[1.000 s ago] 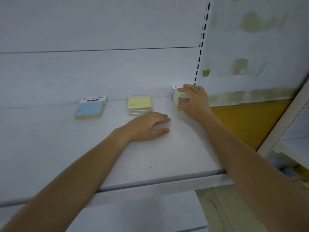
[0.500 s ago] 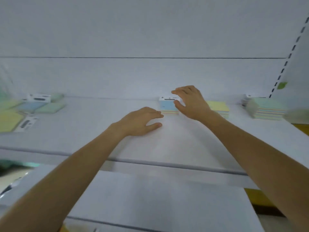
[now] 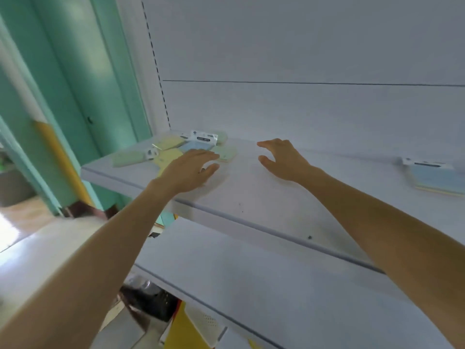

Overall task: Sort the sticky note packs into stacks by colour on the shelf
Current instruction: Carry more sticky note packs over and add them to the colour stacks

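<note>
Both hands have swung from the sorted stacks to the unsorted packs at upper left of the shelf; left hand and right hand spread, empty, ready to pick the next; blue stack far right.

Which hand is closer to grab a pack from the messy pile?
Probably the left hand. Its fingertips already reach the edge of the unsorted pile of sticky note packs, while the right hand is open over bare shelf, farther away.

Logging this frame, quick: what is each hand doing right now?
Left hand: open, empty, above the loose sticky note packs.
Right hand: open, empty, above the shelf.
</note>
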`<state>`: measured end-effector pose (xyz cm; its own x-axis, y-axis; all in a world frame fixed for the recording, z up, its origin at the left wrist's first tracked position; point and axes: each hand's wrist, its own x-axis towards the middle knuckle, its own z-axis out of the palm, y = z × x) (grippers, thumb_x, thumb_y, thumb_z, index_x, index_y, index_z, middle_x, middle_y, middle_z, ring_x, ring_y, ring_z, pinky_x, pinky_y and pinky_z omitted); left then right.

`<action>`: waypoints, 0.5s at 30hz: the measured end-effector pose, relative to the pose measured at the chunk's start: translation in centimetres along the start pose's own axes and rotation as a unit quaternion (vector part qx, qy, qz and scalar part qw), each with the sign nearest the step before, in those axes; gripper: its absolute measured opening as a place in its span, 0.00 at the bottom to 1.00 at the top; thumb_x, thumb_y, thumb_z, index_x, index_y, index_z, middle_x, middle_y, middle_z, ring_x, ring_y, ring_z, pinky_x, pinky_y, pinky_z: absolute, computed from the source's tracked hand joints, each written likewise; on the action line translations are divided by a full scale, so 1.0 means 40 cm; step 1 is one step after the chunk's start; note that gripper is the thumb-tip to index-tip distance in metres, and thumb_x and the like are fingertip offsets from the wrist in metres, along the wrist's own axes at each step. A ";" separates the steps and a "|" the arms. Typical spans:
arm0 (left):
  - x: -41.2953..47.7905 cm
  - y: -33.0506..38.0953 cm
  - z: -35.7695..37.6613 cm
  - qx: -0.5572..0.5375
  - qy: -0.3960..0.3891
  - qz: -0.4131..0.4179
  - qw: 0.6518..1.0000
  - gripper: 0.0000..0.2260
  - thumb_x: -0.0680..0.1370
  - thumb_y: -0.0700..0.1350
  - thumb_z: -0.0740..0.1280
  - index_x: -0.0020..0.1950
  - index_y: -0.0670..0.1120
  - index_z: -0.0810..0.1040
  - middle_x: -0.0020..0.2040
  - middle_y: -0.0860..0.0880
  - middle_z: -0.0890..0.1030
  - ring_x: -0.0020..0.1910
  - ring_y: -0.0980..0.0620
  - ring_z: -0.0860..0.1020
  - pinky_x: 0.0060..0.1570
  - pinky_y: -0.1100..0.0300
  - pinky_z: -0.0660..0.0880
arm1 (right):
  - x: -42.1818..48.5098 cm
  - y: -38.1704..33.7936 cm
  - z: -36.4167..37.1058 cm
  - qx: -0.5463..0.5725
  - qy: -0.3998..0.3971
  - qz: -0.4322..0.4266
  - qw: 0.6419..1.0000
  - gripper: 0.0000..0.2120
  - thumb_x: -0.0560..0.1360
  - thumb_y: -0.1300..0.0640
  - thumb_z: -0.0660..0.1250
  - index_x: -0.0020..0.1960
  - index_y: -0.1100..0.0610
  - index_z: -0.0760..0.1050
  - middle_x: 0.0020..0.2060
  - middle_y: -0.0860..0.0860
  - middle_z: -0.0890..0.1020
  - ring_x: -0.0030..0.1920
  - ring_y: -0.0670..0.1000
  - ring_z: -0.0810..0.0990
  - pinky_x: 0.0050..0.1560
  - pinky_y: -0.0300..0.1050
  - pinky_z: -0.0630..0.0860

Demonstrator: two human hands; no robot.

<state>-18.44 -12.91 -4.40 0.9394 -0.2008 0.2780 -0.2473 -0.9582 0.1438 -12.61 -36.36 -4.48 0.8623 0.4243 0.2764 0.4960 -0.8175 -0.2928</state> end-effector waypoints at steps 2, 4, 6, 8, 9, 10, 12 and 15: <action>0.027 -0.076 -0.002 0.003 0.001 -0.015 1.000 0.19 0.80 0.51 0.56 0.69 0.47 0.69 0.71 0.48 0.70 0.72 0.49 0.64 0.71 0.53 0.60 | 0.060 -0.027 0.026 0.016 -0.005 -0.009 1.000 0.22 0.78 0.50 0.56 0.71 0.54 0.62 0.69 0.56 0.68 0.70 0.57 0.64 0.69 0.51 0.62; 0.060 -0.136 0.004 0.001 0.005 -0.030 1.000 0.18 0.80 0.49 0.56 0.69 0.47 0.69 0.71 0.48 0.69 0.73 0.49 0.62 0.71 0.53 0.59 | 0.117 -0.044 0.048 0.030 0.004 -0.017 0.999 0.21 0.78 0.51 0.57 0.70 0.54 0.64 0.67 0.56 0.71 0.68 0.56 0.67 0.67 0.50 0.64; 0.094 -0.183 0.011 -0.010 0.014 -0.061 0.998 0.18 0.80 0.49 0.56 0.69 0.48 0.69 0.71 0.48 0.69 0.72 0.48 0.63 0.70 0.53 0.59 | 0.169 -0.055 0.064 0.047 0.008 -0.019 0.999 0.21 0.78 0.51 0.58 0.69 0.55 0.65 0.64 0.57 0.72 0.65 0.56 0.70 0.64 0.48 0.66; 0.130 -0.223 0.017 -0.016 0.011 -0.081 0.997 0.18 0.80 0.50 0.56 0.69 0.49 0.68 0.71 0.47 0.69 0.71 0.47 0.64 0.70 0.52 0.61 | 0.216 -0.060 0.079 0.059 -0.004 -0.016 0.998 0.20 0.78 0.51 0.58 0.68 0.56 0.66 0.64 0.57 0.73 0.63 0.55 0.72 0.62 0.46 0.67; 0.147 -0.241 0.019 -0.015 0.002 -0.086 0.996 0.19 0.80 0.51 0.56 0.69 0.49 0.68 0.71 0.46 0.69 0.71 0.46 0.64 0.70 0.51 0.61 | 0.236 -0.063 0.087 0.061 -0.010 -0.013 0.998 0.20 0.77 0.50 0.59 0.68 0.55 0.66 0.63 0.57 0.73 0.63 0.54 0.72 0.62 0.46 0.67; 0.164 -0.257 0.020 -0.014 -0.006 -0.089 0.996 0.19 0.80 0.51 0.56 0.70 0.49 0.67 0.71 0.45 0.68 0.71 0.45 0.64 0.70 0.50 0.61 | 0.254 -0.066 0.095 0.060 -0.011 -0.014 0.998 0.20 0.77 0.50 0.59 0.67 0.55 0.67 0.63 0.56 0.73 0.63 0.54 0.72 0.61 0.46 0.67; 0.197 -0.278 0.022 -0.013 -0.026 -0.092 0.995 0.19 0.80 0.50 0.55 0.71 0.48 0.65 0.72 0.44 0.67 0.71 0.45 0.63 0.70 0.51 0.59 | 0.280 -0.073 0.112 0.067 -0.011 -0.010 0.998 0.21 0.76 0.48 0.60 0.67 0.54 0.67 0.63 0.56 0.73 0.62 0.54 0.72 0.61 0.47 0.67; 0.240 -0.290 0.029 -0.006 -0.056 -0.092 0.994 0.21 0.80 0.52 0.56 0.72 0.48 0.63 0.73 0.44 0.66 0.71 0.44 0.64 0.69 0.51 0.60 | 0.302 -0.086 0.141 0.039 -0.062 0.013 0.997 0.27 0.74 0.42 0.61 0.69 0.52 0.64 0.66 0.56 0.70 0.67 0.56 0.67 0.65 0.50 0.65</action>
<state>-6.29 -3.94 -4.51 0.9893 -0.0440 0.1392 -0.0709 -0.9783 0.1945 -3.30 -26.22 -5.31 0.8786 0.4520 0.1541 0.4755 -0.7983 -0.3696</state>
